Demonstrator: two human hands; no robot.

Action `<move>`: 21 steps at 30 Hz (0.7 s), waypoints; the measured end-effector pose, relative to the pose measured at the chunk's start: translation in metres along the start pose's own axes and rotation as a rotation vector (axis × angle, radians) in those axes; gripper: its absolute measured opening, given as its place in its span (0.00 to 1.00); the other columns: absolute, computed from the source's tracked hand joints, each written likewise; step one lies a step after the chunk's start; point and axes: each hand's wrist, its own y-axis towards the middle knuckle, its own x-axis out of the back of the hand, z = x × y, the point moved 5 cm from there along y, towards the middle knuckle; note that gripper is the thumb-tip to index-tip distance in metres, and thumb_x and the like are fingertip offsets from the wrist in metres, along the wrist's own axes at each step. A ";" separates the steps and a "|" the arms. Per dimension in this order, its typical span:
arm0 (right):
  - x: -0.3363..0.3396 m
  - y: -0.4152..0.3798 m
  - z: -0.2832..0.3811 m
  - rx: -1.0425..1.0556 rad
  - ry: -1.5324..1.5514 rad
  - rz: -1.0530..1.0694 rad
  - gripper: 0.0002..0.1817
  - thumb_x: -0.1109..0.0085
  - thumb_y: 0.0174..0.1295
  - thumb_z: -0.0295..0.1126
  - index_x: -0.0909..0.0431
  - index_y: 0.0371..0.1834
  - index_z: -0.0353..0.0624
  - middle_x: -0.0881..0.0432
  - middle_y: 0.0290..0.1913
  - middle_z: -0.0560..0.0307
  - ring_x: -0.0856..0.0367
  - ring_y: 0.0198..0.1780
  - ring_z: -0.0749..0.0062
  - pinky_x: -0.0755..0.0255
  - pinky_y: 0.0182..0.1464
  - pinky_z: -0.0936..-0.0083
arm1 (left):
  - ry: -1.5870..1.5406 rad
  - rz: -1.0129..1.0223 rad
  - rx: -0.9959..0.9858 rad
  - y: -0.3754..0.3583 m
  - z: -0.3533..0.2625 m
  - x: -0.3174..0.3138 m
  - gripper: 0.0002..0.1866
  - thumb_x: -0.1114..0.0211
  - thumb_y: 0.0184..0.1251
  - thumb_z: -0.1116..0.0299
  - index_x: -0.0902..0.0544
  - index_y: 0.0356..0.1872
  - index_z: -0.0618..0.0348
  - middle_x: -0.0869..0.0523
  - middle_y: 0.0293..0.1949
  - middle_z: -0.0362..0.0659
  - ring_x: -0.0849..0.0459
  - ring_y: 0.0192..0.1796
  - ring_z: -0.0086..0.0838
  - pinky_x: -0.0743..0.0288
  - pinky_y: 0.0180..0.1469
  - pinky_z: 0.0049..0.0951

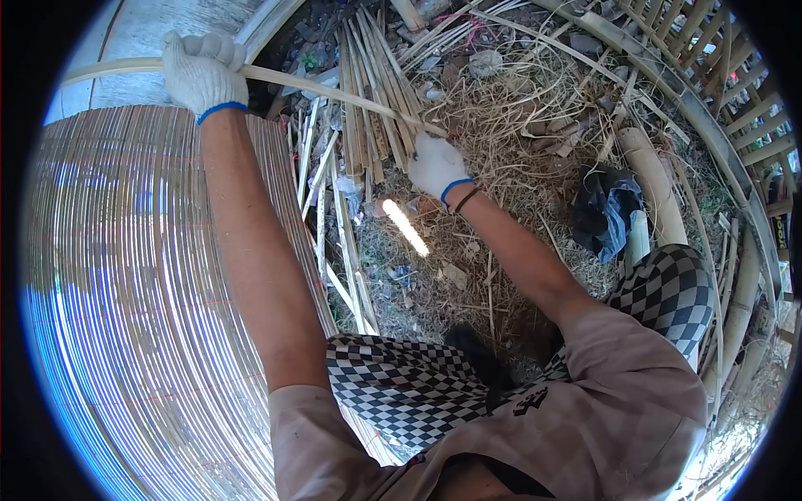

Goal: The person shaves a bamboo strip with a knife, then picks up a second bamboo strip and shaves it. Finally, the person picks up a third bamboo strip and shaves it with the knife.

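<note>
My left hand (203, 73), in a white knit glove with a blue cuff, is wrapped round a long pale bamboo strip (317, 88). The strip runs across the top of the view, bowed slightly, and sticks out to the left past the glove. My right hand (438, 165), gloved the same way, is closed at the strip's other end, its fingers mostly hidden behind the back of the glove. Just beyond and left of it lies a bundle of split bamboo slats (372, 92), their near ends close beside the glove.
A large slatted bamboo blind (159, 250) spreads along my left side. Shavings (518, 108) and debris litter the ground ahead. On the right are a black plastic bag (603, 209), a thick bamboo pole (652, 184) and a lattice (735, 75). My checkered trouser legs (401, 384) are below.
</note>
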 end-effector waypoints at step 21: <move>-0.075 -0.011 -0.139 -0.296 -0.097 0.164 0.22 0.39 0.67 0.35 0.22 0.61 0.37 0.11 0.45 0.37 0.11 0.50 0.47 0.17 0.51 0.56 | -0.114 0.251 0.041 -0.009 -0.007 0.008 0.30 0.57 0.85 0.50 0.46 0.15 0.43 0.48 0.14 0.33 0.56 0.17 0.25 0.60 0.22 0.30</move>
